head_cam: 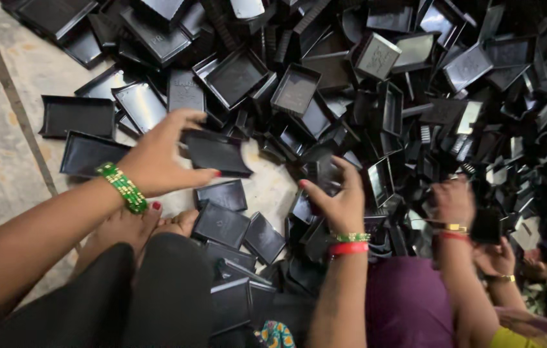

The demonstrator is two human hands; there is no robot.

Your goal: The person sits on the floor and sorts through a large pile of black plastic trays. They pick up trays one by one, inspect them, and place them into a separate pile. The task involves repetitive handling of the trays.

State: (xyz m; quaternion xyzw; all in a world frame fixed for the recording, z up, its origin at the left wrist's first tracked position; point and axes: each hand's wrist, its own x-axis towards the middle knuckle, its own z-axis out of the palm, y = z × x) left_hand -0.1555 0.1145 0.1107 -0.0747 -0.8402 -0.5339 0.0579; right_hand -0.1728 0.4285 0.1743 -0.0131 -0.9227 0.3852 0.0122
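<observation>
A big heap of small black plastic trays (351,84) covers the floor in front of me. My left hand (157,158), with a green bead bangle at the wrist, grips a shallow black tray (217,151) by its left edge, just above the floor. My right hand (338,200), wearing green and red bangles, is closed around another black tray (325,175) at the near edge of the heap. Several loose trays (222,222) lie flat between my two hands.
My bare foot (133,225) and black-trousered legs (151,296) rest on the pale stone floor (3,148) at lower left. Another person's hands (454,200) work in the heap at right, one holding a black tray (486,225). Their purple garment (409,303) sits beside my right arm.
</observation>
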